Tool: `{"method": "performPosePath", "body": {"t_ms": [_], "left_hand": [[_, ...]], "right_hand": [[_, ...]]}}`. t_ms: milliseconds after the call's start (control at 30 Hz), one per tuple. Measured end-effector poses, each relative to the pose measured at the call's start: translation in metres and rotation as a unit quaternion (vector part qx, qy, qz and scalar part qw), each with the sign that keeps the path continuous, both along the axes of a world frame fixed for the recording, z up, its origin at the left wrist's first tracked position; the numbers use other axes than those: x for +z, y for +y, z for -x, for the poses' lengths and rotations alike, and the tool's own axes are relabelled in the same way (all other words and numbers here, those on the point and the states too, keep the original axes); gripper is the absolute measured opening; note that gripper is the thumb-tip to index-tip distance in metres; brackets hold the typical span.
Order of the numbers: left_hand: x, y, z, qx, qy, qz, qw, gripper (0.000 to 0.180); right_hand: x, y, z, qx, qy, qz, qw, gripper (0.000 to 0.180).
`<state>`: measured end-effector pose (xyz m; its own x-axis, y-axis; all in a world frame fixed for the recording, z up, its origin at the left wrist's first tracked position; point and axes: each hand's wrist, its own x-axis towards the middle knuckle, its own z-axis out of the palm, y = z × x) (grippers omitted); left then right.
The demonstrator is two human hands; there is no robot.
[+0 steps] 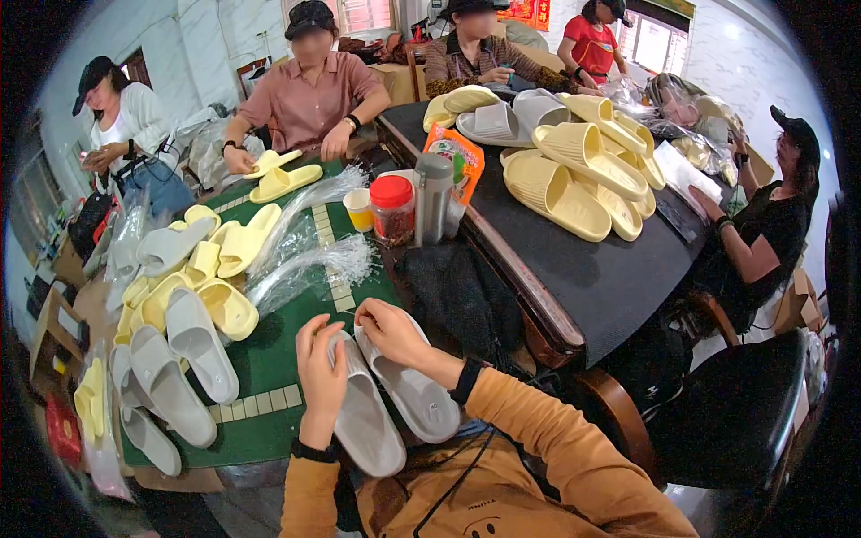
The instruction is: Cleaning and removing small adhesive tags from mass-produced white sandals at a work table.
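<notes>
A pair of grey slide slippers lies before me at the table's near edge, toes pointing away. My left hand (322, 372) is beside the strap of the left slipper (370, 426), its fingers loosely bent and apart from the thumb. Over the front of the right slipper (421, 394) bends my right hand (392, 334), fingers curled together near the toe. Whatever its fingertips may hold is hidden. Bundles of clear plastic strands (332, 264) lie just beyond my hands on the green tabletop (278, 336).
Grey slippers (170, 381) and yellow slippers (229, 309) are heaped at left. A red-lidded jar (392, 211), a yellow paper cup (359, 210) and a grey flask (434, 202) stand ahead. More slippers (574, 179) cover part of the black table (610, 296). Several people work around both tables.
</notes>
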<state>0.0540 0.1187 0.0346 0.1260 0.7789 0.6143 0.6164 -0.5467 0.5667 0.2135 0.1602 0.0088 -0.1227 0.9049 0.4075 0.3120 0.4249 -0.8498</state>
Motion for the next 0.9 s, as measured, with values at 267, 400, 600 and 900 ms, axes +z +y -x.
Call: {"method": "performPosePath", "body": {"t_ms": [267,400,600,900], "left_hand": [[0.010,-0.089,-0.004,-0.011,0.100,0.026,0.995,0.029],[-0.002,-0.106,-0.006,-0.008,0.129,0.078,0.989,0.039],[-0.032,-0.103,-0.012,0.037,0.302,0.047,0.951,0.059],[-0.028,-0.105,-0.019,0.035,0.286,0.040,0.957,0.059]], "right_hand": [[0.001,0.003,0.001,0.000,-0.004,-0.014,1.000,0.007],[0.000,0.004,-0.001,-0.002,-0.020,-0.019,1.000,0.008],[0.000,0.003,0.002,0.008,-0.034,-0.013,0.999,0.009],[0.009,0.004,-0.015,0.065,0.080,0.118,0.988,0.012]]}}
